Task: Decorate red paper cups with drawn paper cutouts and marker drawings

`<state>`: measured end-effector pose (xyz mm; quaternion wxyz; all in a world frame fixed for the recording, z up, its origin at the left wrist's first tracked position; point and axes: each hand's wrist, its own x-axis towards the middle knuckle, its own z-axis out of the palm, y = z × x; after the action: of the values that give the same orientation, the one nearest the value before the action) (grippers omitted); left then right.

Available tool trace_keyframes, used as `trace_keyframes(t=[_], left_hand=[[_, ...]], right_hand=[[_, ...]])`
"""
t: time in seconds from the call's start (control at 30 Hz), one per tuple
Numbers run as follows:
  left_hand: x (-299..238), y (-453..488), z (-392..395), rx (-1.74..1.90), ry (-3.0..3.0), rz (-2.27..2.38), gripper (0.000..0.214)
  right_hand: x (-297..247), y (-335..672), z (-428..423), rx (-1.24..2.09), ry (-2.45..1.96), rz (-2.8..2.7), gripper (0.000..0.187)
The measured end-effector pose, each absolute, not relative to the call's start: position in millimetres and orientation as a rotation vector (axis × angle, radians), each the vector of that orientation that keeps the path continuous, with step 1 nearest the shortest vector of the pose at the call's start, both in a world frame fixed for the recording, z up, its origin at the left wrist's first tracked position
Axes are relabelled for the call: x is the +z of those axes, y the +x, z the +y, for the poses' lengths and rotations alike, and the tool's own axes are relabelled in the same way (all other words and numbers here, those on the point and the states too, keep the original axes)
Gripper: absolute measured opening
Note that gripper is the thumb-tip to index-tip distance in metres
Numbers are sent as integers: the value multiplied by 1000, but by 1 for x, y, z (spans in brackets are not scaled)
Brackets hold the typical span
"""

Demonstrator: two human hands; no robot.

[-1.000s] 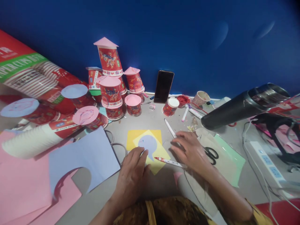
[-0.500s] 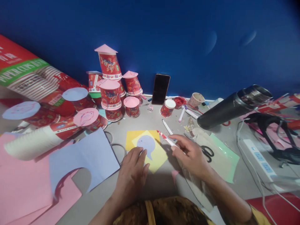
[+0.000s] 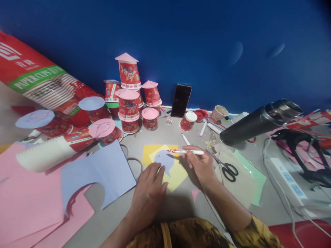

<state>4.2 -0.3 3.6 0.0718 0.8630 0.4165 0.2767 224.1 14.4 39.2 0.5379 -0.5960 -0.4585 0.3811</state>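
- Blue paper cutout [image 3: 168,162], round with a pointed tail, is lying at the dial's centre, twelve facing the wall; it is resting on pale yellow paper [image 3: 174,181], with deeper yellow paper [image 3: 147,151] showing underneath towards ten and twelve.
- Left hand [image 3: 150,186], at seven, is lying palm down, fingers loosely extended and fingertips resting on the papers' near edge; it is gripping nothing visible.
- Right hand [image 3: 201,166], at three, is pinching a red-and-white marker [image 3: 195,152] between closed fingers; the tip is pointing to nine over the cutout, and whether it is touching I cannot tell.
- Grey tabletop [image 3: 178,210] is spreading beneath everything, running up to a deep blue wall [image 3: 186,44] at twelve.
- Phone [image 3: 181,101] is leaning upright against the wall, between twelve and one; an upturned red cup [image 3: 188,123] is standing at one.
- Stacked red cups with pink paper tops [image 3: 128,107] are rising at eleven; behind them, towards ten, a plastic pack of paper cups [image 3: 43,77] is lying slanted.
- Blue sheet [image 3: 113,165] with a round bite is spreading at nine, pink sheets [image 3: 28,196] beyond it.
- Black scissors [image 3: 229,172] are lying at three; a dark flask [image 3: 248,124] is tilting at two.
- White power strip [image 3: 288,182] is lying just past three.
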Motion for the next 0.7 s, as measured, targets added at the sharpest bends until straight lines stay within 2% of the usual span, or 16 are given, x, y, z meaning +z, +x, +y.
trace_keyframes(t=[0.17, 0.4, 0.7], left_hand=[[2, 1, 1, 804, 2627, 1228, 35], [3, 0, 1, 782, 2588, 1227, 34], [4, 1, 0, 795, 2581, 1226, 34]], right_hand=[[38, 219, 9, 730, -1570, -1161, 21], [41, 215, 9, 573, -1587, -1366, 22], [43, 213, 13, 556, -1545, -1445, 20]])
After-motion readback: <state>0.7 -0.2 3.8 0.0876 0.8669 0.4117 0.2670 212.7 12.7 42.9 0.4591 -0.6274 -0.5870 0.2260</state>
